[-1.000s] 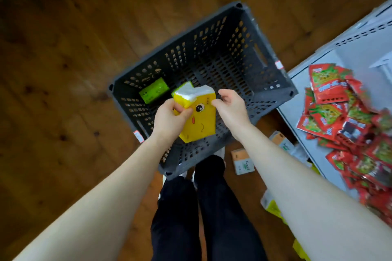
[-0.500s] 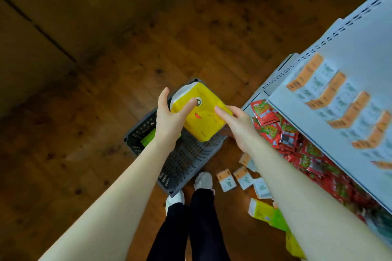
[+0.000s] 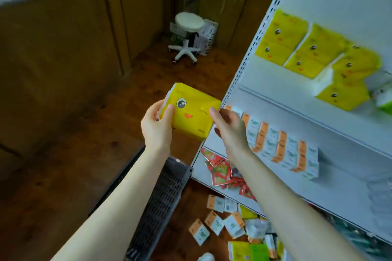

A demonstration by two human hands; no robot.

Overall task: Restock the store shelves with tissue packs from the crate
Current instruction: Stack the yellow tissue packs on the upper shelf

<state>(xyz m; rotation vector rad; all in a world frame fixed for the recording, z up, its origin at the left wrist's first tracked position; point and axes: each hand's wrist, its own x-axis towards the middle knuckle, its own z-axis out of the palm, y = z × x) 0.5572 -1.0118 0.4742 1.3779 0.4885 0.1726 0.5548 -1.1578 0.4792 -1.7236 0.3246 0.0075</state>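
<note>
Between the two raised hands, a yellow tissue pack (image 3: pixel 192 111) printed with a cartoon face was held in the air, just left of the white shelving unit (image 3: pixel 250 53). The left hand (image 3: pixel 158 126) was closed around the pack's left end, thumb laid across the printed front, and the right hand (image 3: pixel 230 127) was clamped on its right edge. Below the forearms, part of the dark perforated crate (image 3: pixel 161 203) was seen on the wooden floor (image 3: pixel 63 154). More yellow tissue packs (image 3: pixel 314 53) were stacked on the upper shelf, with orange-and-white small packs (image 3: pixel 282 146) lined on the shelf below and red snack sachets (image 3: pixel 222 174) heaped lower down. Loose small packs (image 3: pixel 220 220) were scattered on the floor by the shelf's foot. A white wheeled stool (image 3: pixel 188 36) was stood in the far corner.
</note>
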